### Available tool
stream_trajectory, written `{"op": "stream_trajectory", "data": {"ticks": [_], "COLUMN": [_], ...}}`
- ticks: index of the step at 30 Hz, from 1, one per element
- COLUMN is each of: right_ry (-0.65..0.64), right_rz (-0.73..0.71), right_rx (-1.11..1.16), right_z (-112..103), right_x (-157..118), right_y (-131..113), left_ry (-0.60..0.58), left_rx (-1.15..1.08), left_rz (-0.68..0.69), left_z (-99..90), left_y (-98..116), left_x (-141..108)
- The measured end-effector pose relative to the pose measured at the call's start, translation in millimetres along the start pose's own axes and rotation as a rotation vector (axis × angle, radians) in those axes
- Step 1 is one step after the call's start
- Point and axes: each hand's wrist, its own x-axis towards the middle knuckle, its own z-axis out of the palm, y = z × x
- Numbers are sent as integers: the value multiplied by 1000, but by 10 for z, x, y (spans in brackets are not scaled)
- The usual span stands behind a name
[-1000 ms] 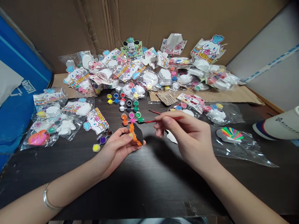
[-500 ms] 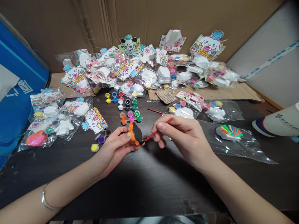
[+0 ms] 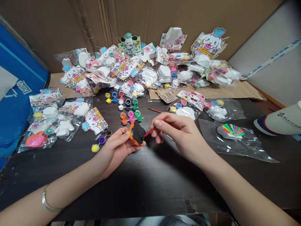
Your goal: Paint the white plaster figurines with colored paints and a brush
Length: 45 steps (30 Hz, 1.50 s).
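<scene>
Between the thumb and fingers of my left hand [image 3: 118, 141] is a small figurine [image 3: 138, 133], painted black on its face with orange along the left and lower edge. My right hand [image 3: 175, 131] pinches a thin red paintbrush [image 3: 152, 129], whose tip meets the right side of the black area. Just beyond the figurine stand open paint pots [image 3: 131, 116] in orange, pink and green. More pots [image 3: 127, 104] in white, black and green sit behind them. Left of my left hand lie purple, brown and yellow pots [image 3: 101, 140].
A heap of bagged white figurines with paints [image 3: 150, 75] lines the cardboard at the back. Further bags [image 3: 49, 113] lie left. A second brush [image 3: 155, 110] rests beyond my right hand. At right are a striped painted piece [image 3: 231, 131] on plastic and a paper cup [image 3: 279, 121].
The figurine has turned in my left hand, so more of its black face shows. The brush tip has moved up from the lower edge to the right side.
</scene>
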Motion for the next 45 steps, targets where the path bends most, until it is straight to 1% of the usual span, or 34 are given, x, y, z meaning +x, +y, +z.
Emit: {"op": "stream_trajectory", "data": {"ticks": [2, 3, 5, 6, 7, 8, 9, 10, 11, 13, 14, 15, 16, 17, 18, 19, 20, 22, 23, 24, 27, 28, 30, 31, 32, 33, 35, 36, 37, 38, 40, 42, 45], "right_ry": [92, 105, 29, -17, -31, -7, 42, 85, 93, 23, -20, -34, -9, 49, 103, 125, 102, -27, -73, -69, 103, 106, 10, -26, -13, 50, 233, 295, 319, 315, 275, 264, 289], "right_rz": [-58, -80, -91, -96, -116, -144, -181, -212, -226, -222, -221, -229, -244, -267, -281, -280, -261, -200, -183, -186, -253, -251, -208, -197, -205, -228, -287, -299, -292, -277, -236, -198, -138], "right_rx": [-59, -65, -94, -141, -204, -264, -300, -305, -288, -246, -259, -293, -332, -353, -348, -316, -267, -200, -204, -226, -236, -208, -187, -220, -272, -319, -332, -298, -256, -220, -195, -200, -215], "right_z": [-14, -19, -24, -24, -24, -23, -23, -22, -21, -17, -14, -12, -10, -10, -10, -10, -9, -5, -2, 0, -1, -3, -8, -11, -14, -18, -28, -33, -38, -44, -59, -78, -100], "right_x": [-6, -11, -26, -33, -39, -44, -47, -49, -50, -48, -45, -43, -40, -38, -37, -38, -39, -42, -43, -44, -41, -39, -30, -25, -19, -13, -4, -3, -3, -5, -6, 1, 33], "right_y": [-11, -20, -35, -39, -41, -40, -37, -34, -31, -26, -24, -23, -21, -20, -19, -19, -20, -20, -19, -18, -14, -14, -11, -8, -5, -1, 2, -1, -6, -13, -26, -27, 9], "left_ry": [-2, -5, -10, -11, -10, -9, -7, -7, -9, -17, -23, -29, -36, -41, -45, -48, -47, -37, -28, -18, 0, 2, 5, 13, 34, 71, 174, 225, 265, 289, 298, 281, 230], "left_rx": [2, 4, 1, -2, -4, -1, 2, 5, 7, 2, 1, 3, 9, 15, 21, 24, 24, 26, 33, 45, 97, 120, 189, 239, 303, 386, 602, 726, 848, 955, 1114, 1210, 1285], "left_rz": [-1, -3, -6, -7, -6, -6, -4, -4, -8, -19, -22, -22, -20, -13, -8, -8, -12, -16, -15, -9, 9, 15, 39, 63, 103, 160, 329, 427, 520, 601, 724, 815, 921], "left_z": [4, 5, 6, 6, 5, 5, 4, 3, 2, 0, 0, 1, 2, 3, 5, 7, 10, 16, 21, 26, 45, 51, 58, 59, 58, 54, 38, 26, 12, -3, -32, -52, -64], "left_y": [4, 4, 0, -2, -4, -5, -5, -4, -3, -2, -2, -2, -2, -3, -5, -7, -9, -12, -12, -12, -10, -11, -17, -23, -29, -35, -47, -51, -54, -56, -58, -62, -74], "left_x": [-8, -12, -19, -22, -23, -24, -24, -24, -24, -23, -22, -21, -21, -21, -22, -23, -25, -30, -33, -36, -46, -47, -47, -46, -45, -43, -43, -45, -48, -52, -60, -66, -66]}}
